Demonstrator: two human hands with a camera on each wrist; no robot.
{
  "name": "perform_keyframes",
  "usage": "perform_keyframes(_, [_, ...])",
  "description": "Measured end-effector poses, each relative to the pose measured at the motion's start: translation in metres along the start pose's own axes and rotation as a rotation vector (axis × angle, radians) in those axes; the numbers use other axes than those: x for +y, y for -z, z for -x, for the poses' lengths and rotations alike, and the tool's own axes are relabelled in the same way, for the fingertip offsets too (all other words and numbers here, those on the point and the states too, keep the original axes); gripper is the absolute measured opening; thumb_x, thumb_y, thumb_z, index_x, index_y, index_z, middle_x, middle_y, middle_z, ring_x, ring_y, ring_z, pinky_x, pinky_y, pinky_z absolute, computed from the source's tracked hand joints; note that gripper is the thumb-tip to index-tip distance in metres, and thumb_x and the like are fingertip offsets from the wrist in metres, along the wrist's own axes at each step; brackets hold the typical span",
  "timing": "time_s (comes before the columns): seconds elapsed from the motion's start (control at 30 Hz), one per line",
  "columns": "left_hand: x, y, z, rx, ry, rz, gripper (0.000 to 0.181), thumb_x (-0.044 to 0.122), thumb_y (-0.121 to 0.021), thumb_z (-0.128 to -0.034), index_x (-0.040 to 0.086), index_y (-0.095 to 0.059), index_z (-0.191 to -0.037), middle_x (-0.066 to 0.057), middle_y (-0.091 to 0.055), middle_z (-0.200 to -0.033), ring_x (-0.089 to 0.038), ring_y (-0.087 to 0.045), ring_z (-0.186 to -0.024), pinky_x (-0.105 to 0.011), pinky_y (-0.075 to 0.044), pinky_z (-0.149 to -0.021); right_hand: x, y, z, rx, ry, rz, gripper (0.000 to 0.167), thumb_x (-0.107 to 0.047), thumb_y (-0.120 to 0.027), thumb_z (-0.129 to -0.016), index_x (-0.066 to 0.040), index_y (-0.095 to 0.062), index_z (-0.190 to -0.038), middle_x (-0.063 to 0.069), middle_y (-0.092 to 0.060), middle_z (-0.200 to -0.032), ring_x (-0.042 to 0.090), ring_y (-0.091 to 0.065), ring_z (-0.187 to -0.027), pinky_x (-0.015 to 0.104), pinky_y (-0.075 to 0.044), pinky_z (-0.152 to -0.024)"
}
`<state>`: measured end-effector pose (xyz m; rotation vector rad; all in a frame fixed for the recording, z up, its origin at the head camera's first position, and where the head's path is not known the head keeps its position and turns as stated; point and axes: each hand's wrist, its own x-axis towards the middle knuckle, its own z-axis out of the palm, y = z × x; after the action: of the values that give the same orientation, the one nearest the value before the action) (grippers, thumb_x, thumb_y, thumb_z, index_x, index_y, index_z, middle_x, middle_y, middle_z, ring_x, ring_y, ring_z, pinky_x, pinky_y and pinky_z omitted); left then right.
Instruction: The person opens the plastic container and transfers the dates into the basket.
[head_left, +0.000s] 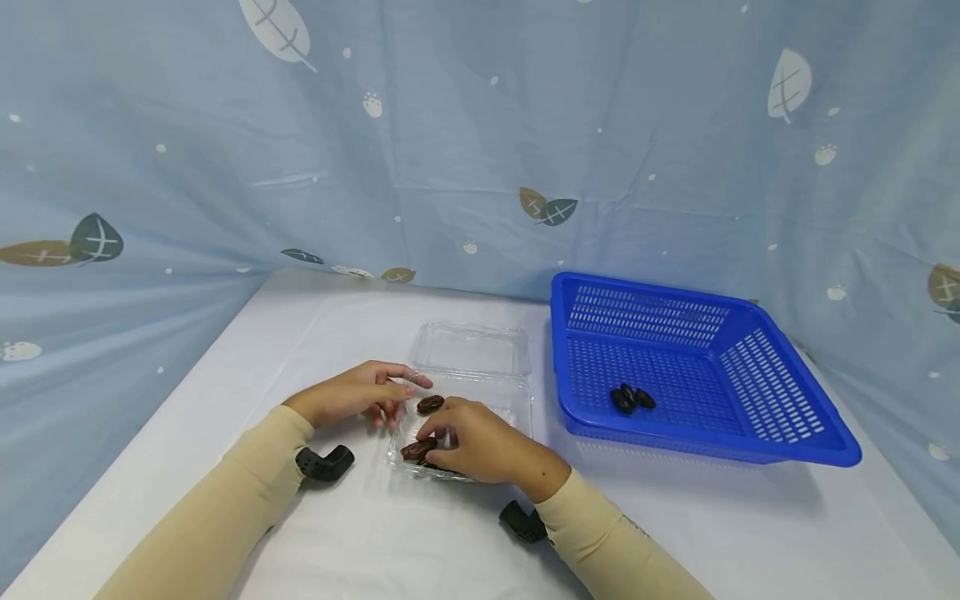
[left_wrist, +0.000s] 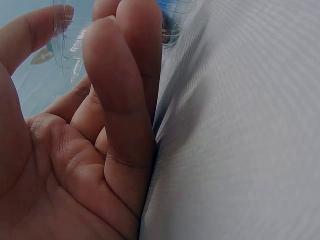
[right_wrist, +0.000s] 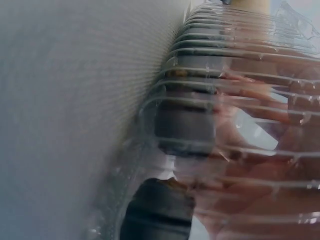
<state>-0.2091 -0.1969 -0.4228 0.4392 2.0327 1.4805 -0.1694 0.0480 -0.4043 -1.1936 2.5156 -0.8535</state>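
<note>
A clear plastic container (head_left: pixel 517 400) lies with its lid (head_left: pixel 471 348) folded back. One date (head_left: pixel 430 404) rests inside near its left wall. My right hand (head_left: pixel 480 442) reaches into the front of the container, thumb and fingers pinching another date (head_left: pixel 417 450). Dark dates (right_wrist: pixel 157 210) show through the ribbed wall in the right wrist view. At the container's left edge is my left hand (head_left: pixel 367 392), fingers loosely extended; the left wrist view shows this hand (left_wrist: pixel 100 125) with its palm turned up beside the white cloth and fingertips by the plastic.
To the right stands a blue perforated basket (head_left: pixel 712 442) with several dark dates (head_left: pixel 632 398) on its floor. A white cloth (head_left: pixel 360 533) covers the table, and a blue patterned curtain (head_left: pixel 450 150) hangs behind it.
</note>
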Motion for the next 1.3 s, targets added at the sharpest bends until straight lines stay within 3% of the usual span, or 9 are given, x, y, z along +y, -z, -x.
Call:
perform_keyframes(0.27, [-0.001, 0.0, -0.001, 0.005, 0.005, 0.0, 0.045, 0.036, -0.06, -0.1004, 0.013, -0.057, -0.139, -0.006, -0.066, -0.071, -0.013, -0.059, -0.061, -0.023, -0.053, -0.056, -0.003, 0.0, -0.001, -0.022, -0.054, -0.06, 0.013, -0.008, -0.073, -0.089, -0.011, -0.074, -0.102, -0.005, -0.07, -0.086, 0.002, -0.052, -0.064, 0.015, -0.045, -0.059])
perform_keyframes(0.5, [-0.003, 0.0, -0.001, 0.003, 0.012, -0.003, 0.045, 0.038, -0.061, -0.1001, 0.014, -0.057, -0.139, -0.007, -0.066, -0.071, -0.013, -0.06, -0.06, -0.025, -0.053, -0.056, -0.006, 0.003, 0.0, 0.024, -0.047, 0.05, 0.027, -0.014, -0.074, -0.091, -0.008, -0.073, -0.118, -0.001, -0.071, -0.094, 0.005, -0.058, -0.076, 0.017, -0.048, -0.069])
perform_keyframes(0.7, [-0.002, 0.0, -0.003, 0.003, 0.012, -0.003, 0.044, 0.036, -0.06, -0.1004, 0.015, -0.057, -0.139, -0.006, -0.065, -0.071, -0.013, -0.059, -0.06, -0.024, -0.053, -0.056, -0.013, 0.02, 0.01, 0.187, 0.015, 0.115, 0.023, -0.015, -0.075, -0.091, -0.012, -0.076, -0.113, -0.002, -0.068, -0.096, 0.013, -0.06, -0.086, 0.02, -0.048, -0.071])
perform_keyframes(0.97, [-0.002, 0.003, -0.001, 0.001, 0.004, -0.012, 0.044, 0.035, -0.06, -0.101, 0.014, -0.056, -0.14, -0.007, -0.066, -0.073, -0.014, -0.06, -0.063, -0.026, -0.054, -0.058, -0.014, 0.059, 0.036, 0.497, 0.114, 0.169, 0.021, -0.01, -0.078, -0.087, -0.008, -0.078, -0.108, 0.002, -0.067, -0.096, 0.013, -0.058, -0.083, 0.023, -0.052, -0.067])
perform_keyframes(1.07, [-0.002, 0.004, 0.0, 0.004, 0.0, -0.01, 0.044, 0.034, -0.059, -0.1013, 0.013, -0.056, -0.14, -0.007, -0.066, -0.072, -0.014, -0.06, -0.063, -0.025, -0.054, -0.058, -0.01, 0.076, 0.047, 0.569, 0.092, 0.161, 0.02, -0.009, -0.078, -0.087, -0.006, -0.078, -0.107, 0.004, -0.067, -0.096, 0.016, -0.058, -0.081, 0.025, -0.054, -0.066])
perform_keyframes(1.3, [-0.003, 0.002, -0.002, -0.01, 0.01, -0.012, 0.043, 0.037, -0.059, -0.1014, 0.018, -0.056, -0.14, -0.007, -0.066, -0.075, -0.015, -0.061, -0.064, -0.026, -0.054, -0.059, 0.013, 0.108, 0.084, 0.642, -0.072, 0.216, 0.021, -0.008, -0.079, -0.086, -0.007, -0.078, -0.107, 0.005, -0.068, -0.098, 0.016, -0.059, -0.078, 0.027, -0.053, -0.065])
